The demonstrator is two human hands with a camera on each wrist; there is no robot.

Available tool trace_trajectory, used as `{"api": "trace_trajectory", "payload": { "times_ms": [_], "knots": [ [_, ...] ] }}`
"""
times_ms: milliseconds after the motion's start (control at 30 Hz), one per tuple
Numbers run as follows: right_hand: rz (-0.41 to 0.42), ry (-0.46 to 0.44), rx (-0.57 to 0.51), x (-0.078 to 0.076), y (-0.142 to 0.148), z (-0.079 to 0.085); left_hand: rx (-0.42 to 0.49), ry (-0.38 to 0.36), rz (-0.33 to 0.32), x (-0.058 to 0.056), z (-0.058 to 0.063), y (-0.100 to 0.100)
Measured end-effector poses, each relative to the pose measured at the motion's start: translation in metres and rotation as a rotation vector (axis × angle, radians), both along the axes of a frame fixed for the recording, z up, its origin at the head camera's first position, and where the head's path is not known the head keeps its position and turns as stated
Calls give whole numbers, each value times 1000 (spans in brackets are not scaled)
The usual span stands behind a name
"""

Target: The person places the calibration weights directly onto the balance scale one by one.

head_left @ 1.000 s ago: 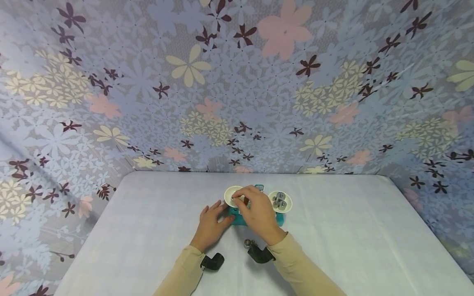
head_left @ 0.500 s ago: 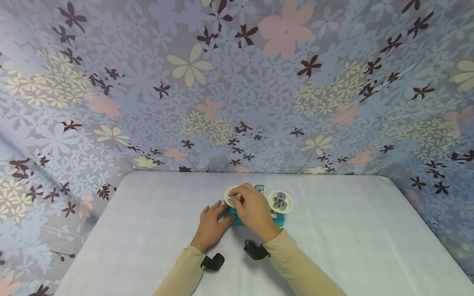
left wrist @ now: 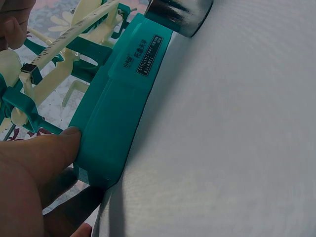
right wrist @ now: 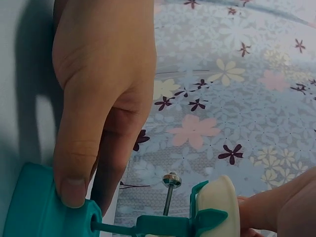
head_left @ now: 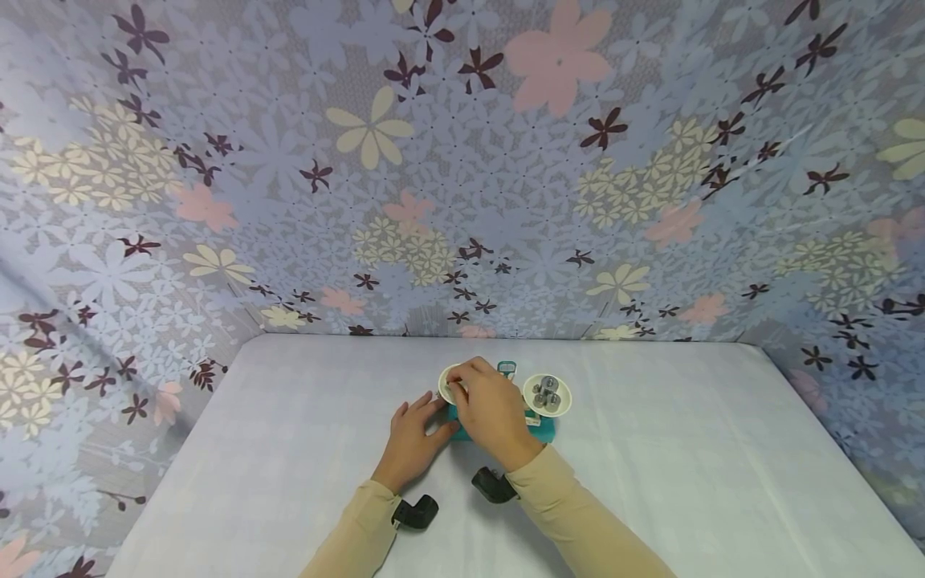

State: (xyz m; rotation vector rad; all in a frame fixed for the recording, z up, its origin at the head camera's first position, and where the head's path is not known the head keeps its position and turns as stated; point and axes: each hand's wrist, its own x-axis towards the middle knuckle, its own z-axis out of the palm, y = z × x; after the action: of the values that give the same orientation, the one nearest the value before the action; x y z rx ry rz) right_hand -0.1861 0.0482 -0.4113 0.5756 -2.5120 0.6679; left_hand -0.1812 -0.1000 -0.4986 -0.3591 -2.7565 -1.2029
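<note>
A teal balance scale (head_left: pixel 545 432) with two cream pans stands on the table. My left hand (head_left: pixel 410 445) grips the left end of its base, thumb on one side and fingers on the other. My right hand (head_left: pixel 499 413) reaches over the base, its bent fingertips inside the left pan (head_left: pixel 442 379); anything between them is too hidden to tell. In the right pan (head_left: pixel 564 406) sit several metal weights (head_left: pixel 547 393). The left wrist view shows the graduated beam (left wrist: pixel 74 32) with a dark slider (left wrist: pixel 28 67). A knurled nut (right wrist: pixel 171 180) shows in the right wrist view.
A shiny metal cylinder (left wrist: pixel 180 15) stands on the table beside the base, largely hidden in the head view. Black wrist cameras (head_left: pixel 417 512) jut from both sleeves above the white tablecloth (head_left: pixel 686 457). A floral wall (head_left: pixel 462 201) closes off the back and sides.
My right hand has shifted slightly left and lower into the left pan, its wrist shifting left too. My left hand has stayed on the base.
</note>
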Motion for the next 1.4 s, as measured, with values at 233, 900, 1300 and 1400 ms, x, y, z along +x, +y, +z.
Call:
{"api": "trace_trajectory", "payload": {
  "times_ms": [233,900,1300,1400],
  "knots": [
    [0,-11,-9,0,0,0,-10,2,0,1,-1,0],
    [105,-108,-228,17,20,9,-8,19,-4,-2,-3,-1],
    [158,-197,-274,32,37,3,-16,9,4,-2,-4,-1],
    [177,-213,-285,34,40,1,-14,13,3,-2,-4,-1]
  ]
}}
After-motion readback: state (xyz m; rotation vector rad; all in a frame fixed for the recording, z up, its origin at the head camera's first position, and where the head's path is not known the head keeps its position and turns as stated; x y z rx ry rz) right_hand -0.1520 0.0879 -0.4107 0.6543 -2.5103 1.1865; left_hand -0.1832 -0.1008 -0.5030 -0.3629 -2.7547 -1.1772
